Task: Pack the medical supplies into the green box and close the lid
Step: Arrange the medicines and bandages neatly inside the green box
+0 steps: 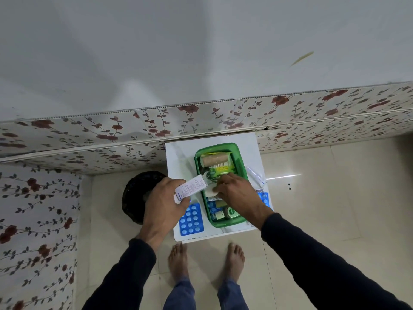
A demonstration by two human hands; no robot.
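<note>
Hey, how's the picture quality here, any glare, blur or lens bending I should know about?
Head view: wide-angle lens bows the floral wall panel into a curve; a bright glare streak lies on the floor tile right of the white table; the left hand, right hand and green box look soft, labels mostly unreadable.

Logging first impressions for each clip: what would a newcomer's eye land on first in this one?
First, the green box on the small white table against the flowered wall, already crowded with bottles and packets. Next, both hands over it: the left hand holds a white carton at the box's left edge, while the right hand reaches into the middle. A bright blue blister pack lies on the table left of the box.
</note>
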